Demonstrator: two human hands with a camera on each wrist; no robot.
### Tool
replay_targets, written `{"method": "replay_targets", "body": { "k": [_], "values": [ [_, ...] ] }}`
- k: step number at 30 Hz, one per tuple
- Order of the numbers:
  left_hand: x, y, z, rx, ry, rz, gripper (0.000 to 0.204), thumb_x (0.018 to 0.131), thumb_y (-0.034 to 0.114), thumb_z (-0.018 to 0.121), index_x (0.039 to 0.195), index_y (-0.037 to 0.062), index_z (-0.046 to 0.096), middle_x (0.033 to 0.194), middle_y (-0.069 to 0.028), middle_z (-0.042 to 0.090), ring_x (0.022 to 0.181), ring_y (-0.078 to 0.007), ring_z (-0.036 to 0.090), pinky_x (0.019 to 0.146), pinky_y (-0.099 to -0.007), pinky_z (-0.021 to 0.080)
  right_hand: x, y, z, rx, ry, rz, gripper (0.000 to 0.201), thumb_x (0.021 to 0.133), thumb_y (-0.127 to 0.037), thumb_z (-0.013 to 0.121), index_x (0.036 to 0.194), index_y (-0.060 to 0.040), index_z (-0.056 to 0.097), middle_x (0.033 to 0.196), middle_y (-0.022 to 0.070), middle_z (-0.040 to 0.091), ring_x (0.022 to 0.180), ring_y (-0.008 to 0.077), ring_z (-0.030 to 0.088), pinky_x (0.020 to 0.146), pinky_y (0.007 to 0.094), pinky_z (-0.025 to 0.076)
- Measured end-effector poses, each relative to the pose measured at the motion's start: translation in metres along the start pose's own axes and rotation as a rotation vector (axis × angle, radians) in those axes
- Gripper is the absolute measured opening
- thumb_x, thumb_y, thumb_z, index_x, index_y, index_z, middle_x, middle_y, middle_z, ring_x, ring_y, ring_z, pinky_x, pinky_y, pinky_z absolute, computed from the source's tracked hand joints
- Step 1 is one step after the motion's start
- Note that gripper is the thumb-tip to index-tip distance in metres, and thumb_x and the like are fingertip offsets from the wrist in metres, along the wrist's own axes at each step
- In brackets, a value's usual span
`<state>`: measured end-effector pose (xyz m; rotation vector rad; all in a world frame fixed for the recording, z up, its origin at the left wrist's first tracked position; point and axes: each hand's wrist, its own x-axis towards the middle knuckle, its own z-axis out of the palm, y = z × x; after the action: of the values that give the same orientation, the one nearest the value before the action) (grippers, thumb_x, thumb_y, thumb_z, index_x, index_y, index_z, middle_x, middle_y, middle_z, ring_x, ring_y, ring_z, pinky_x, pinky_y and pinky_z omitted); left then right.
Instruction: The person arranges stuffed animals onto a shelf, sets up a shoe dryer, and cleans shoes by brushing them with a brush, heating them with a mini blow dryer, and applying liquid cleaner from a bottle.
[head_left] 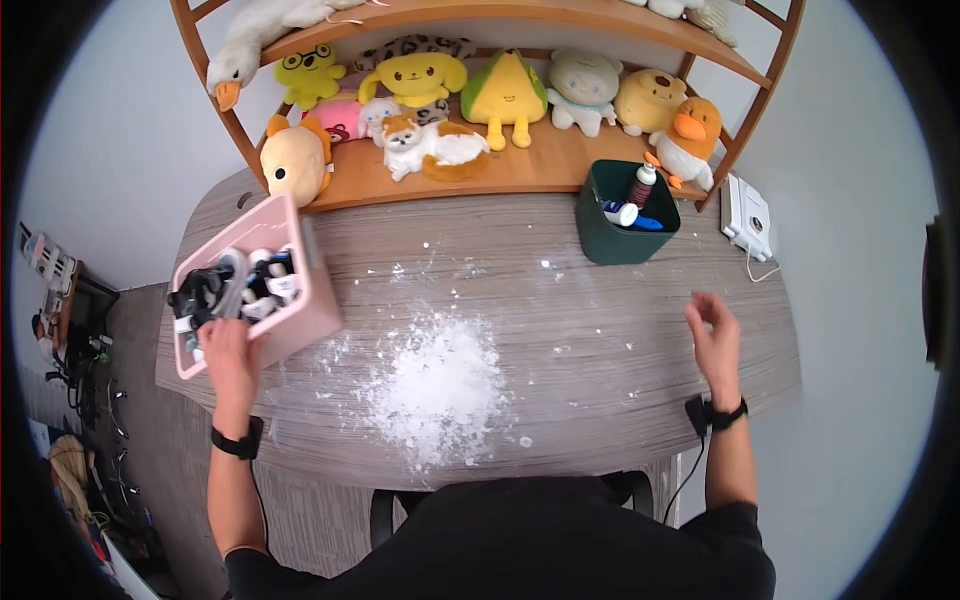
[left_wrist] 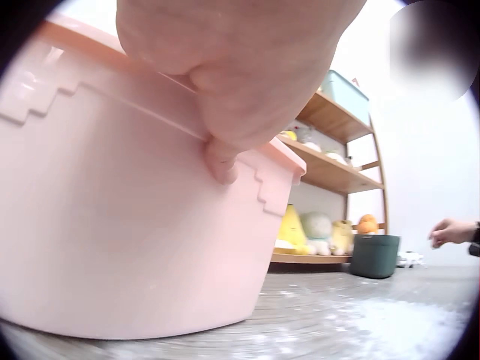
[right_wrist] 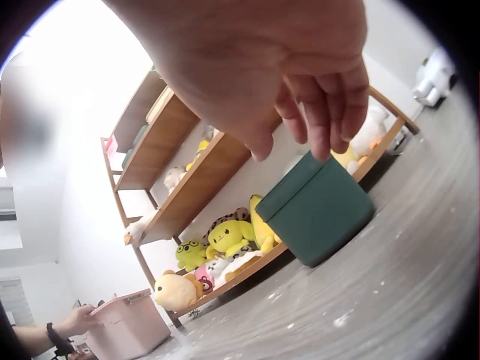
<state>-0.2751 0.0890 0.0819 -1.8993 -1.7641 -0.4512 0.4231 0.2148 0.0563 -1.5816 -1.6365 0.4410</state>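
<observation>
In the head view my left hand (head_left: 230, 357) grips the near rim of a pink storage bin (head_left: 312, 285) at the table's left side. Its fingers reach over the rim while the thumb (left_wrist: 222, 166) lies against the outside wall in the left wrist view. Bottles and a black bundle (head_left: 203, 292) fill the bin. My right hand (head_left: 715, 343) hovers over the right side of the table, holding nothing, its fingers loosely bent. Beyond it stands a dark green bin (head_left: 615, 245) with a brown bottle (head_left: 642, 186), a white-capped tube and a blue item inside.
White powder (head_left: 440, 390) lies heaped on the grey wood-grain table (head_left: 560, 420), with flecks scattered around. A wooden shelf (head_left: 545, 165) with several plush toys runs along the back. A white device (head_left: 747, 217) with a cable sits at the right edge.
</observation>
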Motion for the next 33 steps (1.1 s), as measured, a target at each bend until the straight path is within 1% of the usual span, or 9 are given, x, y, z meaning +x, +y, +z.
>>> {"method": "replay_targets", "body": {
  "k": [4,6,9,10,11,16,21,26,33],
  "values": [
    [0.040,0.104,0.000,-0.116,0.042,0.182,0.026,0.077,0.010,0.079,0.095,0.0074,0.061,0.088,-0.0100,0.058,0.093,-0.0314,0.061,0.094,-0.0492,0.046,0.083,0.051,0.030,0.202,-0.054,0.025,0.064,0.103,-0.036,0.077,0.153,-0.0026,0.055,0.130,0.0127,0.069,0.111,0.0230,0.069,0.092,0.0359,0.057],
    [0.067,0.145,0.009,-0.195,0.047,0.242,0.023,0.079,0.011,0.078,0.095,0.0075,0.062,0.088,-0.0087,0.058,0.093,-0.0296,0.062,0.095,-0.0472,0.046,0.114,0.048,0.044,0.435,-0.093,0.316,0.081,0.103,-0.058,0.069,0.161,-0.0064,0.048,0.146,0.0158,0.060,0.127,0.0281,0.062,0.102,0.0428,0.053],
    [0.113,0.196,0.023,-0.281,0.093,0.330,0.018,0.084,0.015,0.075,0.096,0.0073,0.063,0.088,-0.0075,0.060,0.094,-0.0273,0.062,0.095,-0.0434,0.047,0.134,0.039,0.058,0.557,-0.182,0.413,0.095,0.102,-0.073,0.059,0.167,-0.0073,0.039,0.158,0.0189,0.052,0.140,0.0352,0.054,0.116,0.0498,0.044],
    [0.128,0.209,0.031,-0.288,0.102,0.341,0.018,0.084,0.015,0.075,0.096,0.0073,0.063,0.088,-0.0075,0.060,0.094,-0.0273,0.062,0.095,-0.0434,0.047,0.136,0.035,0.062,0.585,-0.163,0.420,0.096,0.101,-0.074,0.061,0.166,-0.0069,0.040,0.160,0.0179,0.052,0.142,0.0372,0.052,0.117,0.0496,0.042],
    [0.138,0.219,0.039,-0.325,0.128,0.367,0.018,0.086,0.016,0.075,0.097,0.0073,0.064,0.088,-0.0072,0.060,0.093,-0.0268,0.062,0.095,-0.0430,0.047,0.141,0.042,0.072,0.581,-0.118,0.417,0.087,0.102,-0.070,0.062,0.160,-0.0066,0.050,0.151,0.0116,0.060,0.129,0.0319,0.059,0.108,0.0462,0.046],
    [0.169,0.259,0.063,-0.395,0.216,0.402,0.022,0.085,0.018,0.080,0.093,0.0081,0.063,0.088,-0.0065,0.061,0.092,-0.0269,0.062,0.093,-0.0428,0.047,0.134,0.034,0.085,0.650,-0.186,0.421,0.071,0.106,-0.060,0.063,0.147,-0.0013,0.061,0.136,0.0082,0.067,0.119,0.0214,0.063,0.099,0.0373,0.050],
    [0.173,0.269,0.068,-0.372,0.226,0.375,0.022,0.085,0.018,0.080,0.097,0.0077,0.065,0.086,-0.0055,0.061,0.092,-0.0259,0.062,0.095,-0.0429,0.048,0.132,0.016,0.104,0.611,-0.206,0.394,0.071,0.107,-0.059,0.061,0.145,0.0020,0.061,0.135,0.0108,0.067,0.121,0.0216,0.062,0.097,0.0363,0.051],
    [0.163,0.267,0.049,-0.350,0.172,0.368,0.033,0.083,0.018,0.082,0.112,0.0070,0.069,0.104,-0.0075,0.066,0.107,-0.0276,0.063,0.104,-0.0477,0.046,0.129,0.010,0.127,0.456,-0.185,0.268,0.082,0.109,-0.064,0.052,0.144,0.0097,0.061,0.142,0.0292,0.067,0.137,0.0363,0.060,0.117,0.0406,0.042],
    [0.134,0.214,0.050,-0.184,0.252,0.305,0.035,0.085,0.014,0.079,0.119,0.0079,0.071,0.126,-0.0112,0.066,0.129,-0.0302,0.060,0.113,-0.0529,0.043,0.107,-0.002,0.117,0.525,-0.230,0.281,0.076,0.109,-0.060,0.056,0.144,0.0067,0.059,0.137,0.0212,0.069,0.127,0.0243,0.062,0.113,0.0367,0.045]
  ]
}}
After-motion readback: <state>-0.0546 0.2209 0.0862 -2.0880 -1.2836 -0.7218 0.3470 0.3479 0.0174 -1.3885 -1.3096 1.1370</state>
